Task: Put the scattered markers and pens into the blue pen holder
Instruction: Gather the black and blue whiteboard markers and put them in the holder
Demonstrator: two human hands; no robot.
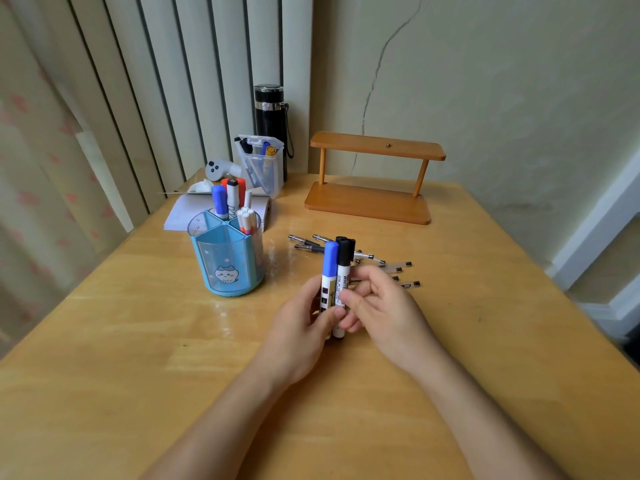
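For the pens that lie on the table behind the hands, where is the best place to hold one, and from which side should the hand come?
Probably grip a pen at mid-barrel, coming from above with thumb and finger across its width. The pens lie flat on the table, close together and roughly parallel, so the ends are crowded. The outer left ones are freest. Both the left hand and the right hand hold the markers upright.

Cracked wall [485, 81], vertical blinds [156, 81], wooden table [138, 341]
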